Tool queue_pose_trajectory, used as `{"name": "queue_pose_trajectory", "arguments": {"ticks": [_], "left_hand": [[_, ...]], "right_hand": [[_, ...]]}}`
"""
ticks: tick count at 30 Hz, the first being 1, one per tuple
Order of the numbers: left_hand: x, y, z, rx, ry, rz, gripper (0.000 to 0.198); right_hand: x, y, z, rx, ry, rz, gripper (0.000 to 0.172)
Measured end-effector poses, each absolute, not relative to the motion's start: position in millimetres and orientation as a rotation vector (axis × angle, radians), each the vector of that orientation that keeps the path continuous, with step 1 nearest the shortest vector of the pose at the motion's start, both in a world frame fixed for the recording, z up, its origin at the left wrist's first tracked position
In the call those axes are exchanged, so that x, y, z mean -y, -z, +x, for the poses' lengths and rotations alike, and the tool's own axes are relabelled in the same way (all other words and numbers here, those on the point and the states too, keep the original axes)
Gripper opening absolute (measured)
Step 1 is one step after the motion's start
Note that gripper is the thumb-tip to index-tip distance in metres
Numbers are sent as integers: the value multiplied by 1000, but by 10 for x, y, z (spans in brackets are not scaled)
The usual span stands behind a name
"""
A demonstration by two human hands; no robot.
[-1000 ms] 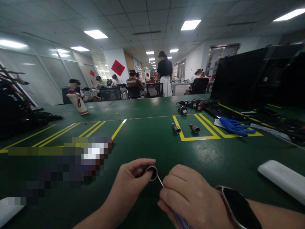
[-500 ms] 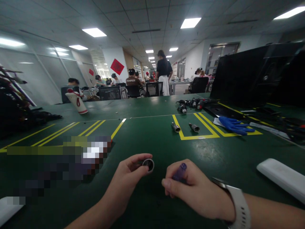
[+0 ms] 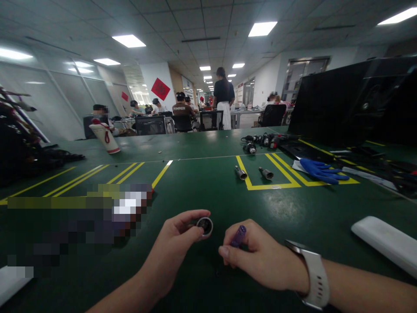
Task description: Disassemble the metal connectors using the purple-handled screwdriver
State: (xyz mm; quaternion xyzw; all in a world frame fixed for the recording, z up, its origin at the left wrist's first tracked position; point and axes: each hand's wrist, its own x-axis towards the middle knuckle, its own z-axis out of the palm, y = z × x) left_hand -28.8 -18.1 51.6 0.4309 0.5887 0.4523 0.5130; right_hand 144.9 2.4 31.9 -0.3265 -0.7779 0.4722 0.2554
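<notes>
Pinched between the thumb and fingers of my left hand [image 3: 179, 245] is a round metal part [image 3: 205, 226], its open end facing up toward me. My right hand [image 3: 254, 256], with a watch on the wrist, is closed around a purple handle [image 3: 239, 236] whose end sticks up above the fingers. Whatever lies at the handle's lower end is hidden by the fingers. A small gap separates the two hands over the green table [image 3: 195, 187]. Farther off lie two metal fittings, one [image 3: 241, 173] on the yellow tape line and one [image 3: 266, 173] inside the taped box.
A blue glove [image 3: 321, 171] and black-and-silver parts [image 3: 257, 142] lie at the back right. White objects [image 3: 384, 243] sit at both side edges. A cup [image 3: 106, 137] stands back left. A pixelated item [image 3: 130, 206] is left of my hands. People are beyond the table.
My right hand has shifted slightly left and the purple handle has moved up and left with it. The round part in my left hand has moved slightly right.
</notes>
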Motion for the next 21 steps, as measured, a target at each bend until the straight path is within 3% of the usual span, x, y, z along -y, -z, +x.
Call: {"name": "queue_pose_trajectory", "arguments": {"ticks": [6, 15, 21], "left_hand": [[183, -508, -286, -1419, -1081, 1037, 33], [178, -510, -271, -1396, -1063, 1032, 32], [170, -482, -287, -1350, -1105, 1030, 29]], "right_hand": [[-13, -327, 1425, 2137, -1267, -933, 19], [-206, -217, 1354, 1749, -1671, -1017, 25], [-250, -167, 1359, 1606, -1719, -1105, 25]]}}
